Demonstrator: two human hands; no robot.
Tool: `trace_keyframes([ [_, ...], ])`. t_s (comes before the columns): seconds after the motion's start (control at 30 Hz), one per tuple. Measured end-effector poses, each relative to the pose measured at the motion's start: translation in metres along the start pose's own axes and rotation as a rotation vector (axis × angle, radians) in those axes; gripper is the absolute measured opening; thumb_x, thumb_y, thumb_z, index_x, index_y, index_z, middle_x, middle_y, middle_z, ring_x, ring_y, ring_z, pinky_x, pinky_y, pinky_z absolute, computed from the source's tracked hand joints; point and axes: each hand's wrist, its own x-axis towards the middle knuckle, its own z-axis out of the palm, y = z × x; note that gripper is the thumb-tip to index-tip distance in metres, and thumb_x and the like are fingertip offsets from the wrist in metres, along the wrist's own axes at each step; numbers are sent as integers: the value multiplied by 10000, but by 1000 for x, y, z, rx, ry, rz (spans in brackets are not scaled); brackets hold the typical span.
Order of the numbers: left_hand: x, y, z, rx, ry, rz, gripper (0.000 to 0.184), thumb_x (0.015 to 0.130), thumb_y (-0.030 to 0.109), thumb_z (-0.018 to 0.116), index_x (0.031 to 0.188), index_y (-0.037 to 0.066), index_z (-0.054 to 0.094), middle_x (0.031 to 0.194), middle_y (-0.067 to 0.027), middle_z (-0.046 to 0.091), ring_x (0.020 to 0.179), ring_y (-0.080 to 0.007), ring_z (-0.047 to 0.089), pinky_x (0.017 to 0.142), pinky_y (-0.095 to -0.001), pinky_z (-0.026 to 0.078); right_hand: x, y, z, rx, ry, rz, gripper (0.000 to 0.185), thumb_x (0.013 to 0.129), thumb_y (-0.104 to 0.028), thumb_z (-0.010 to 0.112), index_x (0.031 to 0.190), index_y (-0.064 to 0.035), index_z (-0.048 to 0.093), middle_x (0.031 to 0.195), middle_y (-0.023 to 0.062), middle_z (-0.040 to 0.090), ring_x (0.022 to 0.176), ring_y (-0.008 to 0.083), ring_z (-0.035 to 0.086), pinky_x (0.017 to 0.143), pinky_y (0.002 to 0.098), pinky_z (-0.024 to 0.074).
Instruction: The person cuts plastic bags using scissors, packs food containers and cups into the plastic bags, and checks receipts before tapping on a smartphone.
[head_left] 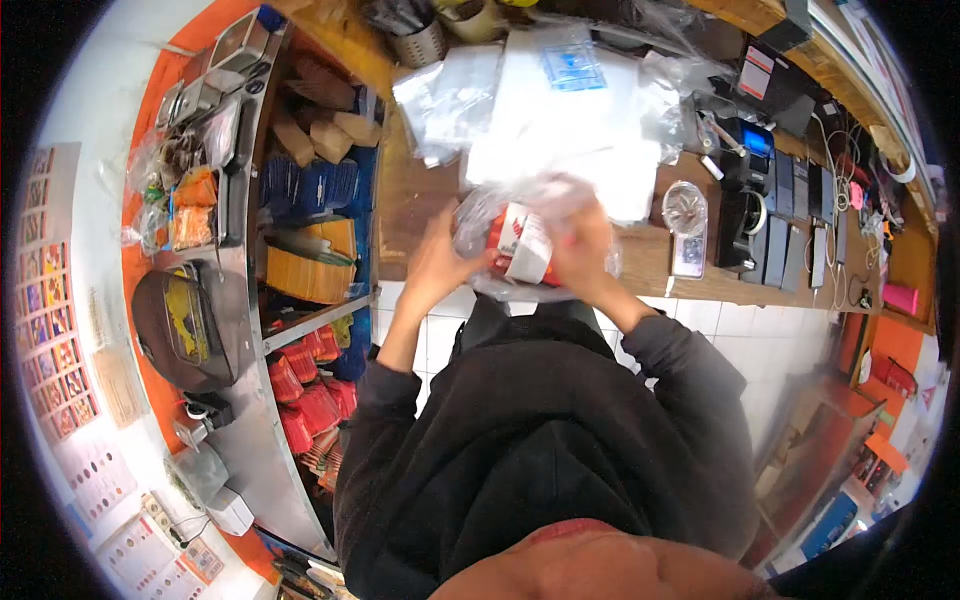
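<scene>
A red-and-white printed food carton [522, 246] sits tilted inside a clear plastic bag [470, 222], just in front of my body at the table's near edge. My left hand [440, 258] grips the bag on its left side, its thumb reaching toward the carton. On the other side, my right hand [585, 248] is against the bag and carton; its fingers are smeared by motion. Right behind the bag lies a stack of white sheets or bags [560, 125], with more clear plastic [445, 100] on its left.
A clear plastic cup [684, 208] and a phone [689, 254] are to the right on the wooden table [640, 275]. Beyond them stand a card terminal [750, 150] and several dark devices with cables. Shelves [310, 330] at left hold folded cartons and red packets.
</scene>
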Motion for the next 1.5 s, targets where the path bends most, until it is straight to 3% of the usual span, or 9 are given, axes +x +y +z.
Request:
trace_keyframes([
  [0.2, -11, -11, -22, -188, 44, -116, 254, 753, 157, 633, 960, 23, 570, 710, -173, 612, 707, -387, 613, 630, -421, 470, -52, 35, 70, -164, -560, -319, 246, 711, -99, 633, 954, -56, 627, 1098, 89, 599, 1065, 258, 498, 915, 398, 380],
  [0.3, -23, 16, -25, -98, -51, -17, 232, 779, 143, 648, 963, 26, 573, 734, -132, 602, 642, -241, 576, 579, -343, 444, -17, 14, 87, -791, -1160, -226, 245, 753, -267, 571, 836, -74, 697, 961, 108, 664, 1122, 340, 476, 1019, 454, 276],
  [0.43, -25, -26, -38, -340, -233, 47, 269, 878, 202, 600, 1088, 37, 576, 800, -67, 622, 675, -108, 562, 596, -265, 451, -12, 14, 89, -657, -1219, -33, 297, 787, -237, 530, 956, -46, 683, 1123, 165, 601, 1254, 375, 372, 1052, 459, 234],
  [0.63, 2, -87, -24, -629, -267, -338, 337, 888, 226, 612, 1149, 17, 569, 937, -67, 650, 815, -133, 611, 706, -246, 476, -26, 16, 47, 98, -774, 389, 195, 810, -70, 538, 950, 17, 642, 1092, 174, 585, 1170, 355, 427, 984, 410, 340],
  [0.87, 26, -124, 63, -729, -324, -267, 351, 823, 152, 672, 1107, -26, 568, 966, -109, 649, 901, -152, 585, 794, -283, 460, -37, 0, 37, -321, -146, 526, 203, 785, -88, 626, 985, -55, 633, 1001, 127, 561, 1006, 303, 489, 937, 400, 349],
  [1.13, 27, -98, 31, -1098, -432, -459, 322, 826, 120, 664, 1107, -6, 571, 978, -81, 646, 918, -151, 580, 837, -282, 449, -33, 5, 77, -647, -988, 132, 340, 771, -320, 629, 1048, -123, 649, 1262, 108, 519, 1341, 311, 273, 1113, 518, 116],
  [1.27, 29, -99, 41, -934, -390, -257, 243, 836, 125, 655, 1035, -3, 605, 955, -51, 645, 860, -140, 576, 791, -262, 454, -40, 30, 100, -713, -622, -47, 294, 756, -287, 622, 983, -111, 681, 1258, 108, 531, 1347, 299, 261, 1112, 528, 110],
  [1.33, 23, -101, 45, -880, -356, -265, 219, 831, 120, 656, 1006, -5, 617, 945, -42, 646, 837, -139, 575, 764, -263, 458, -35, 20, 84, -453, -696, 203, 249, 716, -225, 637, 922, -98, 697, 1200, 115, 578, 1355, 295, 242, 1108, 536, 117],
  [1.5, 23, -93, 33, -313, -107, -96, 199, 837, 115, 620, 1006, 10, 623, 893, -62, 658, 803, -143, 584, 689, -273, 461, -30, 16, 22, -234, -286, 323, 177, 740, -49, 589, 897, -37, 669, 1062, 125, 638, 1101, 287, 546, 988, 440, 340],
])
